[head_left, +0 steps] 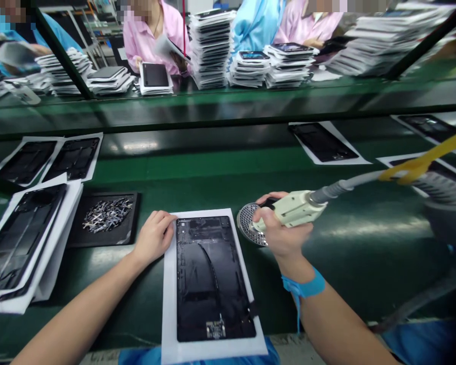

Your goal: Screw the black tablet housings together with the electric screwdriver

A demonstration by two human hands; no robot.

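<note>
A black tablet housing point(213, 279) lies on a white sheet point(169, 309) right in front of me, with a thin cable curving down its inside and a small circuit board at its bottom end. My left hand point(154, 237) rests at the sheet's upper left edge, fingers curled together, fingertips by the housing's corner. In my right hand point(287, 235) is a pale green electric screwdriver point(298, 209), its cable running off to the right. The screwdriver's front end points left over a round perforated metal dish point(247, 221); its tip is hidden by my fingers.
A black tray point(76, 238) of small metal parts stands left, beside a stack of sheets and housings point(26, 238). More housings point(323, 142) lie along the green bench. Behind a rail, people in pink and blue sit by tall stacks point(213, 48). A yellow strap point(433, 157) crosses at right.
</note>
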